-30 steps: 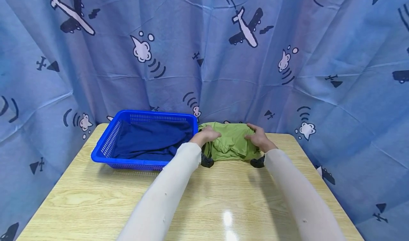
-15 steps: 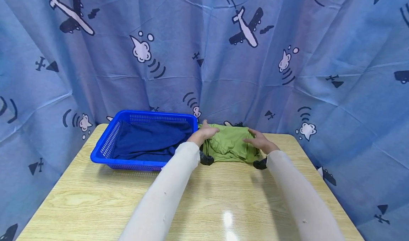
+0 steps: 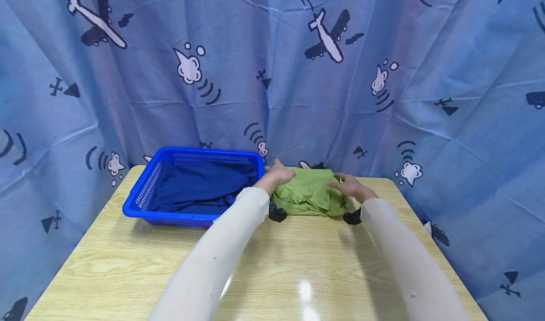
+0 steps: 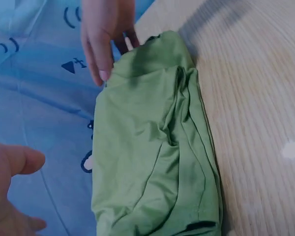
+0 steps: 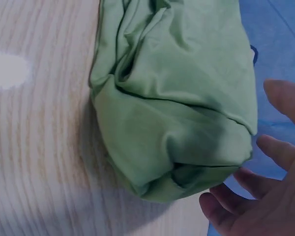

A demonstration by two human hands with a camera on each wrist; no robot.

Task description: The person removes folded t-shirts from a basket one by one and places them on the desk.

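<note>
A folded green garment (image 3: 307, 191), smooth and thin with a few wrinkles, lies flat on the table's back edge. At its left end is my left hand (image 3: 279, 173), fingers spread; in the left wrist view that hand's thumb (image 4: 27, 160) is apart from the cloth. My right hand (image 3: 350, 187) is by the other end with loosely bent, spread fingers. In the right wrist view its fingers (image 5: 226, 199) are beside the garment's rounded corner, some at the edge; whether they touch it I cannot tell. Neither hand grips the cloth.
A blue plastic basket (image 3: 170, 215) stands left of the garment, close to my left hand, with dark blue cloth (image 3: 200, 186) inside. A patterned blue curtain (image 3: 294, 122) hangs right behind the wooden table (image 3: 294, 259).
My right hand has let go of the garment and drawn slightly right. My left hand has lifted its fingers from the cloth. The garment's back edge has settled lower.
</note>
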